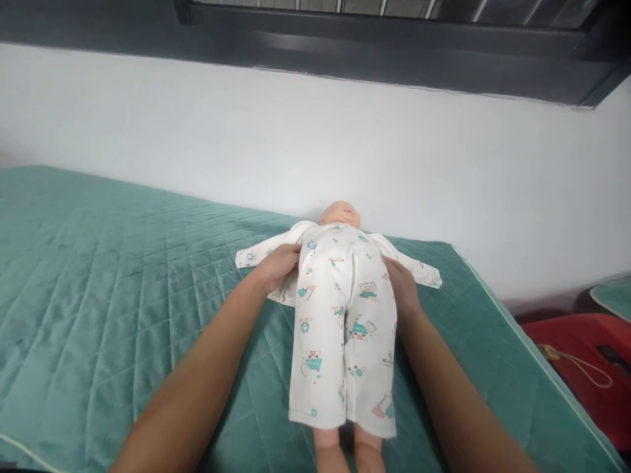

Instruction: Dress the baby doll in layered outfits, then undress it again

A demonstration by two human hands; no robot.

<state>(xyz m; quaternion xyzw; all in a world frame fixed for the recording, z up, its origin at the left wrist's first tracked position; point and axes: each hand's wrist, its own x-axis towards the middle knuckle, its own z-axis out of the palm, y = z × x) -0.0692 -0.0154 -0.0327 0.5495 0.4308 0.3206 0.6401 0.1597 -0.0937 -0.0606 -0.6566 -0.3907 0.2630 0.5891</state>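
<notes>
A baby doll (pixel 340 214) lies on its back on the green quilted bedcover, head towards the wall and bare lower legs (pixel 331 453) towards me. It wears a white long-sleeved top (pixel 411 264), sleeves spread to both sides, and white printed pants (pixel 320 328) pulled high over its body. My left hand (pixel 280 266) is closed at the left side of the pants, near the top's hem, with its fingertips hidden. At the right side, my right hand (pixel 401 282) is closed against the pants' edge, its fingers partly tucked behind the cloth.
The green quilted bedcover (pixel 123 282) spreads widely to the left. A white wall (pixel 197 138) stands behind the doll, below a dark window frame (pixel 305 49) with bars. Beyond the bed's right edge is a red object (pixel 582 328) with a cord lying on it.
</notes>
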